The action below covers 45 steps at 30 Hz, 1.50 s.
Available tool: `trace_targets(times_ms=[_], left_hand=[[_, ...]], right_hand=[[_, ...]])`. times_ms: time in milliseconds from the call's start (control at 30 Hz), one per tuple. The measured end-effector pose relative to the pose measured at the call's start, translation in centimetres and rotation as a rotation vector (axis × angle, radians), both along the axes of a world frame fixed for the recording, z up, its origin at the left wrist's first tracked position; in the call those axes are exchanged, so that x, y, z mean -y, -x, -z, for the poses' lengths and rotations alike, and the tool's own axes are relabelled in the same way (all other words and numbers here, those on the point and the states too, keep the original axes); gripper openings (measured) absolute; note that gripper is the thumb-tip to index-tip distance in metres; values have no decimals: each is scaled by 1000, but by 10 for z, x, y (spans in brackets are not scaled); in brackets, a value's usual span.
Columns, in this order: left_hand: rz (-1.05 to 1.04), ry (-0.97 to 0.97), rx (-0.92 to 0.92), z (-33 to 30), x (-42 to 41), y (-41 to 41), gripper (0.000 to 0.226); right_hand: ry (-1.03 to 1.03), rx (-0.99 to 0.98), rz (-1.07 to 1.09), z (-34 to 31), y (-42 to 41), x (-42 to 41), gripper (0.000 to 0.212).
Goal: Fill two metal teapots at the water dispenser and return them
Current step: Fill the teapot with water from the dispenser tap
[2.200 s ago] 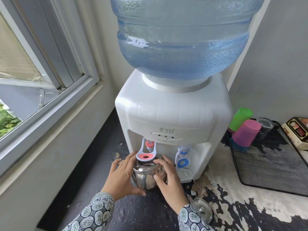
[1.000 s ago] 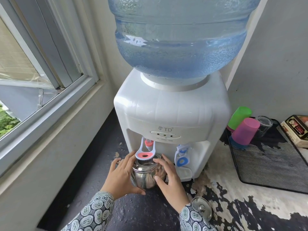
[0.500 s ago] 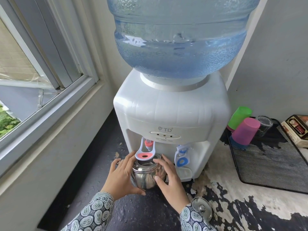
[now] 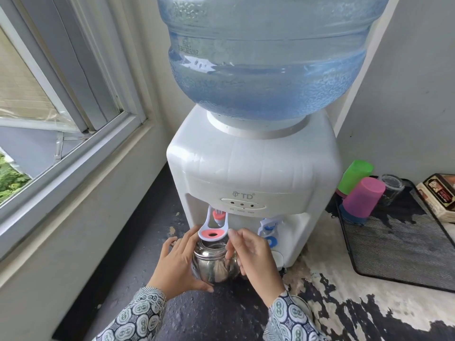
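The left hand (image 4: 177, 264) is cupping the teapot's (image 4: 216, 264) left side, fingers curled against the steel. The teapot is sitting under the red tap (image 4: 214, 228) of the dispenser (image 4: 253, 173). The right hand (image 4: 256, 257) is lying against its right side, fingertips (image 4: 234, 233) pinched narrow beside the tap lever.

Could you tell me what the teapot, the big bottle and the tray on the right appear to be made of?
Teapot: polished metal, likely stainless steel, with mirror reflections. Water bottle: clear blue-tinted plastic, ribbed and see-through. Tray: black wire mesh, probably coated metal, with a fine grid visible.
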<state>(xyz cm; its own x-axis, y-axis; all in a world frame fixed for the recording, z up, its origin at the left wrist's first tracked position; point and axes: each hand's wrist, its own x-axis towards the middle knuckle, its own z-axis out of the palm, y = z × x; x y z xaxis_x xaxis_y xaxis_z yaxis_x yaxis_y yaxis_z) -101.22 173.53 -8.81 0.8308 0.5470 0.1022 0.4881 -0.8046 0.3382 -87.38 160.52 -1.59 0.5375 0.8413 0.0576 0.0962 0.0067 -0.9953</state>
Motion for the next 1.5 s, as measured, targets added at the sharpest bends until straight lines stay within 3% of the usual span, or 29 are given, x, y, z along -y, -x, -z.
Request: trace_targets(times_ms=[100,600,1000,1500], left_hand=[[7,-11,-13,0,-1,0,128],[6,14,-33,-1,-2,-1,125],[11,7,-25,1,-1,-1,124],[7,50,-57,-2,-3,-1,127]], right_hand=[[21,-79,-65,-9,2,-4,38],[102,-515,-112,-24,1,-2,27],[103,-611,-141,-23,-2,-5,25],[135,-566,-188,-22,-7,-6,27]])
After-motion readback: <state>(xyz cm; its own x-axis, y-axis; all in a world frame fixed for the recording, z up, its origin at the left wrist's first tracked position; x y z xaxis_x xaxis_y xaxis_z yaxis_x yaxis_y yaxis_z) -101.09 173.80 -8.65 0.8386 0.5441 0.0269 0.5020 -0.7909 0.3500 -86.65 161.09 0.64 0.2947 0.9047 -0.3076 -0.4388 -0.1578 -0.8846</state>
